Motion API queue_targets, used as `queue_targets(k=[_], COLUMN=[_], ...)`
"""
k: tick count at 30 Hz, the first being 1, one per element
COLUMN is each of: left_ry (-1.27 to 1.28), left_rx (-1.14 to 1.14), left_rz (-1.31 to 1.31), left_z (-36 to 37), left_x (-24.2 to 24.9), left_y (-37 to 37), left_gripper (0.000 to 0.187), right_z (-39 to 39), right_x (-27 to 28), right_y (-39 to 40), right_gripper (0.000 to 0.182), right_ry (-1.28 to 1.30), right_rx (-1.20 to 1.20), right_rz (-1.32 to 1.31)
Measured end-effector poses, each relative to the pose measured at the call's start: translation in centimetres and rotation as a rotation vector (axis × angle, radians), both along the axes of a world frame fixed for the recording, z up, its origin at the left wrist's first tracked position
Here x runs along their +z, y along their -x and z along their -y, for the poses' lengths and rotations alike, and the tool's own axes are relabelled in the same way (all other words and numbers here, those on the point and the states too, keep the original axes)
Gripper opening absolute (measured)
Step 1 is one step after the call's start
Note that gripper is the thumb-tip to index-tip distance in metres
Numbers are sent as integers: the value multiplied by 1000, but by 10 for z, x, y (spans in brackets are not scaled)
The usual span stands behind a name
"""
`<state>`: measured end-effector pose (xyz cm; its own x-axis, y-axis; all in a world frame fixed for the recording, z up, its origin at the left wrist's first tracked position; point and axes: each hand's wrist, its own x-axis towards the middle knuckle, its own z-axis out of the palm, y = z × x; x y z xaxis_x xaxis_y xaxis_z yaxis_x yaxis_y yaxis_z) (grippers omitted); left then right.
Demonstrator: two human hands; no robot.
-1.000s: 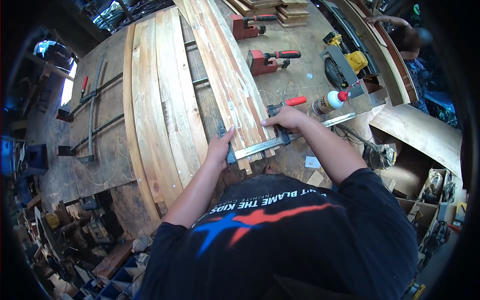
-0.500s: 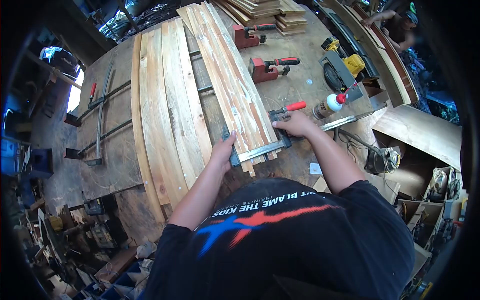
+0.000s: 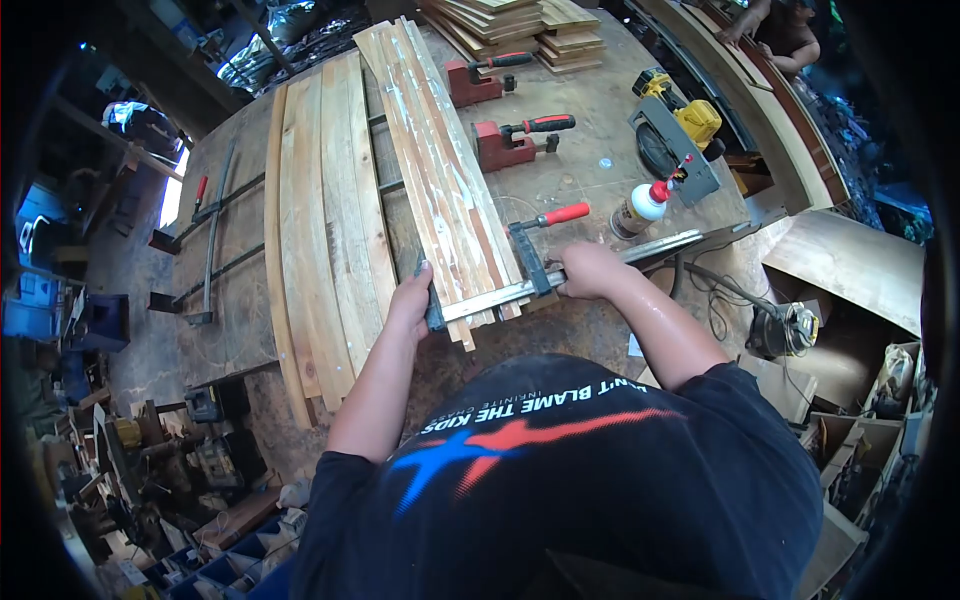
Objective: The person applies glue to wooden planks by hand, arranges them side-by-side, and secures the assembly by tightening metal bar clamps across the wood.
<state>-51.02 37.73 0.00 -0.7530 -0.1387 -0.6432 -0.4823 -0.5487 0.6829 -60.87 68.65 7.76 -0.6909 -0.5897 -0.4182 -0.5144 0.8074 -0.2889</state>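
Observation:
A bar clamp (image 3: 490, 299) lies across the near end of a bundle of wooden strips (image 3: 440, 160) streaked with white glue. My left hand (image 3: 408, 303) is closed on the clamp's fixed jaw, its thumb along the left side of the bundle. Closed around the bar close to the sliding jaw, my right hand (image 3: 588, 270) has its fingers partly hidden. The clamp's red handle (image 3: 563, 214) points right, above that hand. Left of the bundle, long boards (image 3: 340, 180) lie side by side over clamp bars.
Two red clamps (image 3: 503, 146) stand right of the bundle. Further right are a glue bottle (image 3: 640, 209) and a yellow circular saw (image 3: 680, 130). Stacked boards (image 3: 570, 35) lie at the back. Another bar clamp (image 3: 218, 220) rests at left. A person (image 3: 785, 40) is at far right.
My right hand has shifted from the sliding jaw to the bar just beside it. My left hand remains on the fixed jaw. The whole view has shifted a little.

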Motion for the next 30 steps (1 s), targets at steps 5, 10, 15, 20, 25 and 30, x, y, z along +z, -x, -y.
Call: queue_targets(k=[5, 10, 15, 20, 25, 30], left_ry=[536, 731, 741, 657, 596, 656], left_rx=[127, 88, 165, 308, 489, 574], left_rz=[-42, -27, 52, 71, 11, -104], left_z=[-12, -37, -56, -77, -71, -18], left_x=[14, 34, 12, 10, 33, 50], left_y=[-18, -67, -113, -147, -177, -199], left_gripper=[58, 57, 51, 48, 40, 39], right_z=[-8, -15, -16, -15, -11, -7], right_x=[4, 7, 6, 3, -4, 8], right_y=[0, 5, 11, 14, 15, 4], right_gripper=[47, 46, 44, 45, 44, 42], right_ry=[59, 102, 117, 121, 169, 114], right_rx=[51, 86, 141, 149, 167, 140], right_rz=[-7, 42, 76, 87, 89, -3])
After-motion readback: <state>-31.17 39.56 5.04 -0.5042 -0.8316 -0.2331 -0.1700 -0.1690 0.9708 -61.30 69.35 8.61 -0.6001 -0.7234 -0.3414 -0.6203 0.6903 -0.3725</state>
